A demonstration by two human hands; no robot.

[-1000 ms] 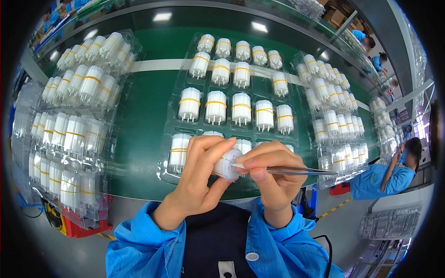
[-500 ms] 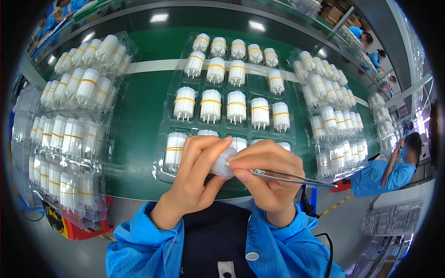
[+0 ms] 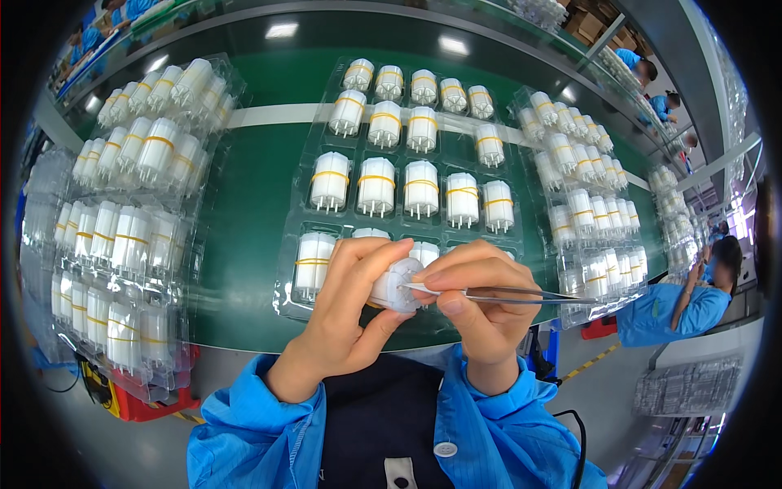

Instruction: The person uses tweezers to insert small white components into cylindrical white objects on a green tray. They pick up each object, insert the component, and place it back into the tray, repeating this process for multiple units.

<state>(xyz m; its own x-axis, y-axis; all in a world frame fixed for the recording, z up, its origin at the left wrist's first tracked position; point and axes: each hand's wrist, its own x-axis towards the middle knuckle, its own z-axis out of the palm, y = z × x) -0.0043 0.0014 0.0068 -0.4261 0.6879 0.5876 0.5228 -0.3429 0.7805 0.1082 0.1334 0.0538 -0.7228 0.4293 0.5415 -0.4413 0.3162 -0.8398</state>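
Your left hand [image 3: 346, 314] clasps the small white plastic cylinder [image 3: 397, 284] by its sides; it looks light, rigid, slippery; your right hand [image 3: 481, 306] pinches metal tweezers [image 3: 505, 295] against its end.

The single head-worn fisheye camera is looking steeply down from above the person's chest, sitting close over the left hand [image 3: 346, 314] and right hand [image 3: 481, 306]. It is facing forward across the green bench [image 3: 252, 204], whose straight edges are bending toward the rim.

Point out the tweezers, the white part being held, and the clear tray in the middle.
tweezers [image 3: 521, 294], head view, mid-shaft.
white part [image 3: 394, 287], head view, its end face.
clear tray [image 3: 319, 122], head view, left rim.
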